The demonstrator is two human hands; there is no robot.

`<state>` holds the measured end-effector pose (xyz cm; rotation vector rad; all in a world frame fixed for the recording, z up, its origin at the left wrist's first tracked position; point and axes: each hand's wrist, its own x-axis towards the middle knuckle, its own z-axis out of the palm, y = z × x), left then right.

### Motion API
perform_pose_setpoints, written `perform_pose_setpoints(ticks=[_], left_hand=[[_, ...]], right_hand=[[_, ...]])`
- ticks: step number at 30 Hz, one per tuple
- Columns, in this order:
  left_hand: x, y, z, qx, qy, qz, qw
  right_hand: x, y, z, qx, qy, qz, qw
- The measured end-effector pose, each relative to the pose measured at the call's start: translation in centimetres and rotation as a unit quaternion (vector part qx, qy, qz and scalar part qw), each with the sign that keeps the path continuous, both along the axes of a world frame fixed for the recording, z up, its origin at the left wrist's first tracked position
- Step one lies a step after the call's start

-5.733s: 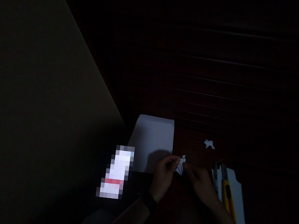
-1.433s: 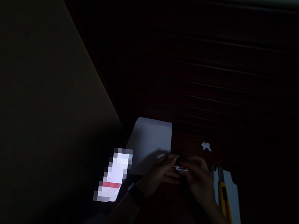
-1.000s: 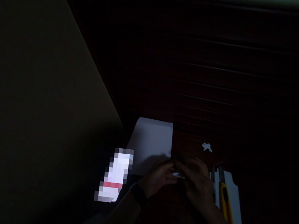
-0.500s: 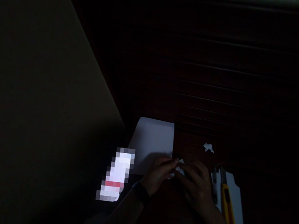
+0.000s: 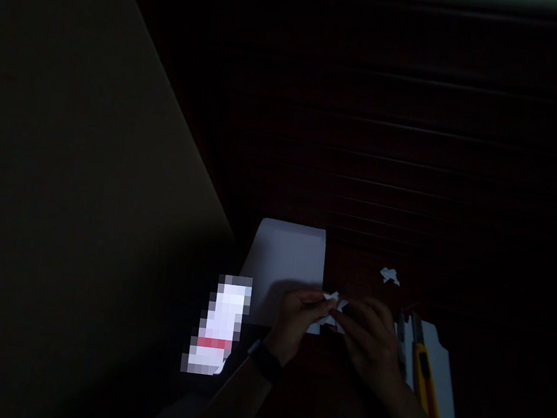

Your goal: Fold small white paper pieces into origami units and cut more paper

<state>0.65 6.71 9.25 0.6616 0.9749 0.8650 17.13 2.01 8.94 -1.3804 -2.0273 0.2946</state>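
A small piece of folded white paper (image 5: pixel 332 305) is pinched between my two hands over the dark table. My left hand (image 5: pixel 296 318), with a dark band on its wrist, grips the paper's left side between thumb and fingers. From the right, my right hand (image 5: pixel 369 333) has its fingertips closed on the other side. The fingers hide part of the paper, and the dim light blurs its folds. Behind my left hand lies a sheet of white paper (image 5: pixel 288 257). Beyond my right hand is another small folded paper piece (image 5: pixel 390 276).
At the right, a yellow utility knife (image 5: pixel 424 380) and a dark slim tool (image 5: pixel 401 347) lie on white paper (image 5: pixel 445 375). A lit, pixelated phone (image 5: pixel 220 323) is left of my left wrist. A pale wall (image 5: pixel 85 180) rises at the left.
The folded paper has turned in my fingers and more of its pointed shape shows. Both hands have shifted slightly; the things around them stay put.
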Motion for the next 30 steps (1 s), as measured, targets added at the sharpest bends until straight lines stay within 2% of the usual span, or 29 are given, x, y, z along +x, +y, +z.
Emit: perform_pose_setpoints(ticks=[7,15,26,30], left_hand=[[0.2,0.0,-0.3,0.01,0.044,0.021,0.999],[0.0,-0.1,-0.9,0.036,0.071,0.0,0.997],[0.1,-0.4,-0.8,-0.009,0.049,0.013,0.999],[0.2,-0.6,-0.7,-0.035,0.022,0.019,0.999]], right_hand=[[-0.4,0.8,0.1,-0.035,0.094,-0.037,0.994],[-0.2,0.9,0.3,-0.136,0.157,0.016,0.978],[0.1,1.1,0.0,-0.138,0.155,0.027,0.978],[-0.1,1.0,-0.1,-0.188,0.222,-0.009,0.957]])
